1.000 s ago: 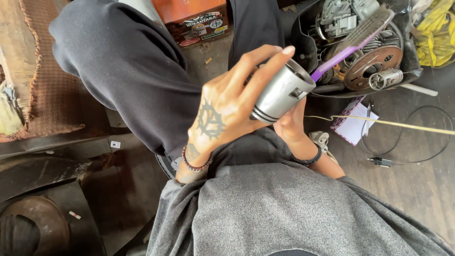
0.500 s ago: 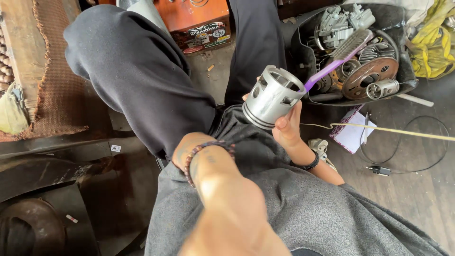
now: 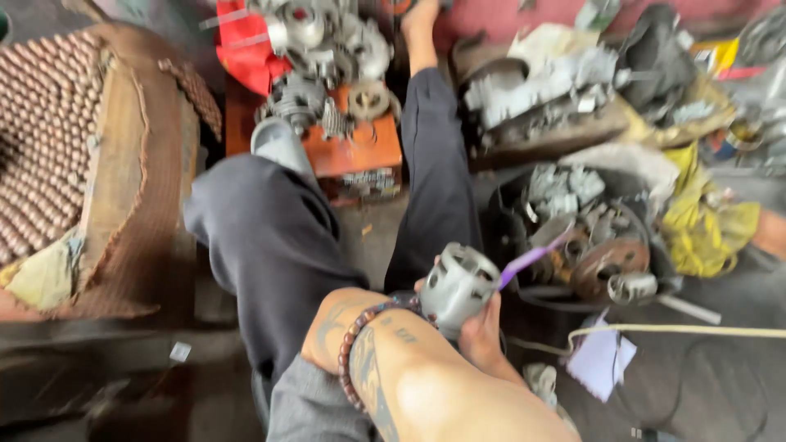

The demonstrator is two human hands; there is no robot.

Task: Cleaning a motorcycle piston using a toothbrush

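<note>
A grey metal piston, hollow end towards me, sits in my right hand, whose fingers wrap it from below over my lap. My left forearm, tattooed and wearing a brown bead bracelet, crosses the foreground. My left hand is bent down against my dark trouser leg, and its fingers are hidden. The picture is blurred.
A black tub of engine parts with a purple-handled brush lies right of the piston. An orange box with metal parts stands ahead. A beaded seat mat is at left. Yellow cloth, white paper and a thin stick lie at right.
My left hand let go of the piston and dropped towards my lap. My right hand now holds the piston alone. My view has tilted up towards the parts ahead.
</note>
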